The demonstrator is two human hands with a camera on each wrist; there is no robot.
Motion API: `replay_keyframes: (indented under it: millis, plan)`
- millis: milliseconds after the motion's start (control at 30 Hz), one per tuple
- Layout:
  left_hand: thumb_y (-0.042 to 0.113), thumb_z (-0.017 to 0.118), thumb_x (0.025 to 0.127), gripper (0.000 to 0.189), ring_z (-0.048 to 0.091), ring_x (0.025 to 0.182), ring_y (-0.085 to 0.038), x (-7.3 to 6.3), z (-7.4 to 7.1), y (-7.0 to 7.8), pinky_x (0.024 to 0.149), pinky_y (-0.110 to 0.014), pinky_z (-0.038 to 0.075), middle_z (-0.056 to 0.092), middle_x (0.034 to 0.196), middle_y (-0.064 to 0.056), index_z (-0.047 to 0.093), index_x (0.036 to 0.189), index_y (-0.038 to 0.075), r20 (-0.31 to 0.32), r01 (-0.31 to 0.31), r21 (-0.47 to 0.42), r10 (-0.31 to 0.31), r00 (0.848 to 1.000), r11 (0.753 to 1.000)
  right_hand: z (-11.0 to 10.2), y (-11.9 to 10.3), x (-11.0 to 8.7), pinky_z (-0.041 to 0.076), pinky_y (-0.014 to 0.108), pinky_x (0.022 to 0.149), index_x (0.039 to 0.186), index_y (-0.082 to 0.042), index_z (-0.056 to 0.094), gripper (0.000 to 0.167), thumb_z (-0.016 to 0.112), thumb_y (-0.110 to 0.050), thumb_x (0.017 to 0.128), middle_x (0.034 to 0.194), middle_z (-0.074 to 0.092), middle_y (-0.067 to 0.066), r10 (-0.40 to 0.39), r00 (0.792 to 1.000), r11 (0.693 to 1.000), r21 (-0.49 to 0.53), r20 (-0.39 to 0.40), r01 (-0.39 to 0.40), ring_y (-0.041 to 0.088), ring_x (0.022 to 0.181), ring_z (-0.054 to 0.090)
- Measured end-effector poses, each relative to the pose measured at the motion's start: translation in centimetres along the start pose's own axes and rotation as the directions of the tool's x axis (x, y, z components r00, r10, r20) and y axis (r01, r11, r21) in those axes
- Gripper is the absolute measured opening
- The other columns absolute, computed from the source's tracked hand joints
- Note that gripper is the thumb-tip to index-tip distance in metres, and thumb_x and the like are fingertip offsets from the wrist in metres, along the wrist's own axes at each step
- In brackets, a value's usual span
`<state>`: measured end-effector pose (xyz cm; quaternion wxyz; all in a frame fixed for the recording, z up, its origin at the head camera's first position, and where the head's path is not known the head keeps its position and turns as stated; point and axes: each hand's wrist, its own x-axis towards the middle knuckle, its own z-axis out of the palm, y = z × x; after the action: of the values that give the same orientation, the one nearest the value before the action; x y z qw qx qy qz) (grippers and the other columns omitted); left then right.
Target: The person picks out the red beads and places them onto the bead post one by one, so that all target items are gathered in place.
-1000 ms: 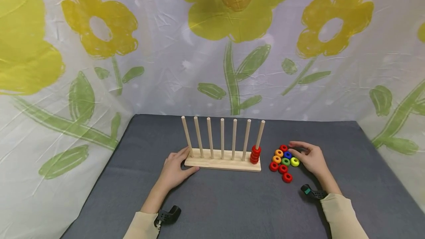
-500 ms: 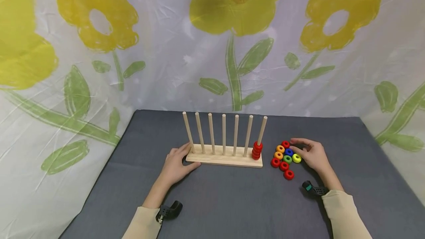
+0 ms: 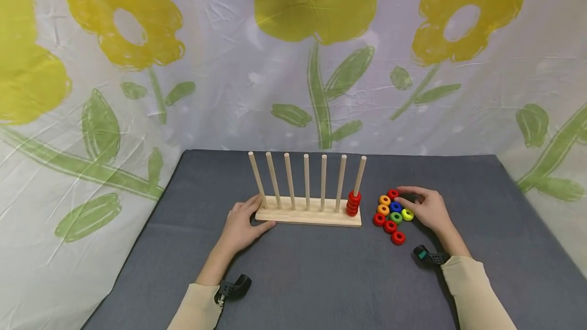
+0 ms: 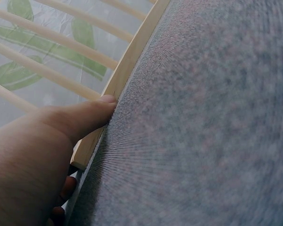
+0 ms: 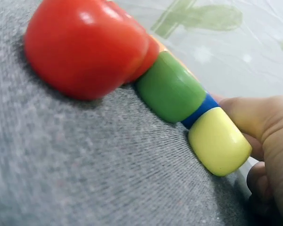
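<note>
Beads [image 3: 395, 221] cluster toward the desk's [image 3: 321, 274] far right corner; the right hand [image 3: 431, 211], grasp impossible to tell, could scatter neighbours by brushing them; the left hand [image 3: 240, 225] grips the peg rack [image 3: 308, 217].

From my head, I look forward and down at the whole peg board [image 3: 298, 217]. My left wrist camera [image 3: 237, 288] peeks closely along its front edge by the left end; my right wrist camera [image 3: 431, 257] peeks low and very near at loose rings [image 3: 391, 218] to its right. My head sees both spots too.
</note>
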<state>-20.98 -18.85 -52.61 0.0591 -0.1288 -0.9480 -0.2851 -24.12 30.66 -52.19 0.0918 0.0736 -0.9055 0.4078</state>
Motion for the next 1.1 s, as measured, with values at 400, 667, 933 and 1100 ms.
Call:
replay_keyframes:
  millis: [400, 667, 933, 1100]
  plan:
    - [0.049, 0.079, 0.087, 0.087, 0.047, 0.122, -0.038, -0.19, -0.29, 0.22, 0.099, -0.058, 0.035, 0.044, 0.154, -0.015, 0.045, 0.154, 0.004, -0.015, -0.018, 0.002, 0.018, 1.000, 1.000, 0.32, -0.81, 0.04, 0.029, 0.030, 0.045, 0.120, -0.007, 0.075, 0.038, 0.081, -0.030, 0.090, 0.108, 0.073, 0.014, 0.055, 0.998, 0.998, 0.010, -0.002, -0.055, 0.013, 0.046, 0.032]
    - [0.050, 0.078, 0.087, 0.087, 0.046, 0.123, -0.038, -0.14, -0.34, 0.23, 0.099, -0.058, 0.035, 0.045, 0.154, -0.015, 0.044, 0.154, 0.005, -0.010, -0.016, 0.001, 0.016, 1.000, 1.000, 0.42, -0.69, 0.01, 0.029, 0.030, 0.043, 0.119, -0.007, 0.076, 0.036, 0.081, -0.028, 0.090, 0.096, 0.073, 0.010, 0.054, 0.998, 0.999, -0.006, -0.010, -0.054, 0.014, 0.045, 0.033]
    - [0.049, 0.079, 0.087, 0.088, 0.046, 0.123, -0.038, -0.16, -0.40, 0.32, 0.099, -0.058, 0.035, 0.045, 0.154, -0.015, 0.044, 0.154, 0.005, -0.011, -0.007, 0.002, 0.007, 1.000, 1.000, 0.43, -0.76, -0.12, 0.030, 0.030, 0.042, 0.120, -0.008, 0.076, 0.037, 0.080, -0.031, 0.091, 0.080, 0.068, 0.004, 0.053, 0.998, 0.999, -0.003, -0.015, -0.053, 0.013, 0.043, 0.032]
    - [0.050, 0.078, 0.087, 0.088, 0.047, 0.121, -0.038, -0.21, -0.30, 0.22, 0.098, -0.058, 0.035, 0.045, 0.154, -0.016, 0.045, 0.154, 0.005, -0.019, -0.020, 0.003, 0.020, 1.000, 1.000, 0.39, -0.88, -0.27, 0.028, 0.030, 0.040, 0.121, -0.008, 0.075, 0.039, 0.080, -0.033, 0.091, 0.054, 0.045, -0.002, 0.055, 0.998, 0.998, 0.013, -0.021, -0.055, 0.011, 0.041, 0.030]
